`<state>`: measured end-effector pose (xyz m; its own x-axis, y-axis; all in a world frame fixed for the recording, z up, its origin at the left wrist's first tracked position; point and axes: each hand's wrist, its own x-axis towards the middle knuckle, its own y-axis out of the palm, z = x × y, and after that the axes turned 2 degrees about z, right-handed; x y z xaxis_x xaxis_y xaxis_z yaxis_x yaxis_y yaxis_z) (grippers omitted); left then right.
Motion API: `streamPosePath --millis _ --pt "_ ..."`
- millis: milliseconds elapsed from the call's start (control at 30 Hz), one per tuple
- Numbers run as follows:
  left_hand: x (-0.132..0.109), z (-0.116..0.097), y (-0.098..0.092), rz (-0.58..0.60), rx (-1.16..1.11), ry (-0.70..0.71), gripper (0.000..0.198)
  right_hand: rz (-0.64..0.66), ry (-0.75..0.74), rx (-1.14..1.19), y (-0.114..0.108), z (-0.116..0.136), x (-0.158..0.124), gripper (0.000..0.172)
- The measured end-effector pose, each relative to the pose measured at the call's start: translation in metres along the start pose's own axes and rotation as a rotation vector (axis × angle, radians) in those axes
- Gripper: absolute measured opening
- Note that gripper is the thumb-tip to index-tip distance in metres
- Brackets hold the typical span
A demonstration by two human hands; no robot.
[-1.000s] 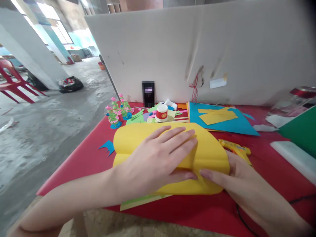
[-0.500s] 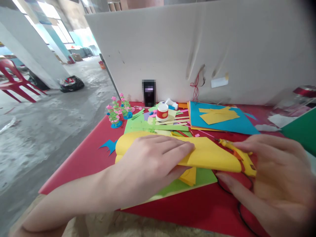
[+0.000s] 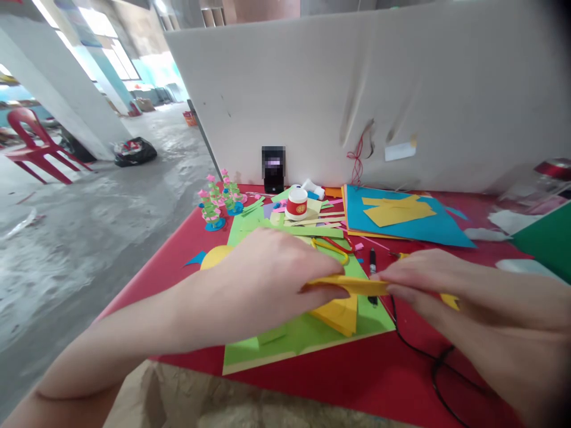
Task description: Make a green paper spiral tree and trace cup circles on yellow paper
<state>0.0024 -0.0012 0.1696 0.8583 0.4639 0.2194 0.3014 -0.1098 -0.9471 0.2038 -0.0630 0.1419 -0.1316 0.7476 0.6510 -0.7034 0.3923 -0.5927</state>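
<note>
My left hand (image 3: 272, 276) grips folded yellow paper (image 3: 366, 286), the thumb below and the fingers on top. My right hand (image 3: 450, 285) pinches the paper's right end between thumb and fingers. At the left, a rounded part of yellow paper (image 3: 213, 257) shows past my left wrist. Behind my right hand is a yellow tool with a dark tip (image 3: 404, 256), mostly hidden. More yellow paper (image 3: 341, 315) lies on a green sheet (image 3: 241, 353) below my hands. A black pen (image 3: 373, 261) and yellow and red looped handles (image 3: 332, 245) lie just beyond them.
On the red table (image 3: 312, 386) stand small paper flower stands (image 3: 214, 208), a red-and-white cup (image 3: 297, 205) and a phone (image 3: 273, 172) against the white panel (image 3: 276, 89). Blue sheets (image 3: 414, 229) lie at the right. A black cord (image 3: 419, 351) runs near my right hand.
My right hand has moved left and closed on the yellow paper's end. The paper, broad before, now shows as a narrow folded strip between my hands. The pen has come into view.
</note>
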Motion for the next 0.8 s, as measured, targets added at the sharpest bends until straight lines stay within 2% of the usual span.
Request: streamPosePath --millis 167,267,333,400,533,600,700,733,800 --pt "0.018 0.0 -0.011 -0.007 -0.151 -0.017 0.021 0.046 0.138 0.066 -0.001 -0.003 0.02 0.013" --pt "0.024 0.006 -0.01 0.045 -0.303 -0.078 0.022 0.126 0.32 0.157 -0.001 -0.008 0.029 0.004" --pt "0.025 0.016 -0.005 0.125 -0.435 -0.158 0.026 0.191 0.45 0.237 -0.001 -0.015 0.031 0.012" --pt "0.021 0.03 0.001 0.198 -0.54 -0.266 0.029 0.195 0.569 0.27 -0.002 -0.026 0.031 0.02" --pt "0.003 0.064 0.014 0.279 -0.629 -0.402 0.029 0.186 0.764 0.26 -0.01 -0.056 0.022 0.019" --pt "-0.009 0.078 0.021 0.32 -0.643 -0.435 0.029 0.249 0.805 0.296 -0.016 -0.072 0.015 0.015" --pt "-0.023 0.089 0.036 0.364 -0.664 -0.441 0.028 0.499 0.821 0.34 -0.02 -0.091 0.007 0.015" --pt "-0.027 0.09 0.044 0.382 -0.675 -0.424 0.028 0.57 0.81 0.291 -0.018 -0.094 0.005 0.017" --pt "-0.03 0.089 0.061 0.429 -0.694 -0.37 0.03 0.594 0.739 0.087 -0.006 -0.094 0.002 0.019"
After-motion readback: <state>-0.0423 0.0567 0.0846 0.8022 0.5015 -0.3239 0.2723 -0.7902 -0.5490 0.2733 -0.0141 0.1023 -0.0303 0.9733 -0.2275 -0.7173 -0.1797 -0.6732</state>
